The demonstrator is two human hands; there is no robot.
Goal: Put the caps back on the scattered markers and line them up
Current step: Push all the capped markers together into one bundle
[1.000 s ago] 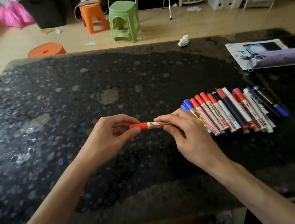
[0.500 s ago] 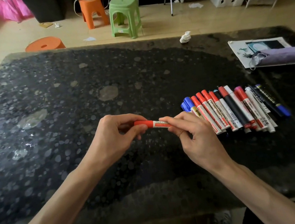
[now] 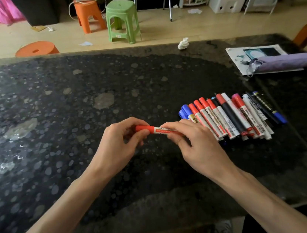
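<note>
I'm still pinching the cap (image 3: 143, 128) of the red marker (image 3: 159, 131) in my left hand (image 3: 118, 147), my right hand (image 3: 197, 145) gripping its barrel; barely shifting, it's probably seating, then joining the row (image 3: 232, 116).

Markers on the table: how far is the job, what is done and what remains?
Done: a row of capped markers lies side by side on the right of the table. In hand: the left hand pinches the cap end of a red marker, and the right hand holds its barrel; the cap looks on. Left: lay it beside the row. No other loose marker shows.
</note>
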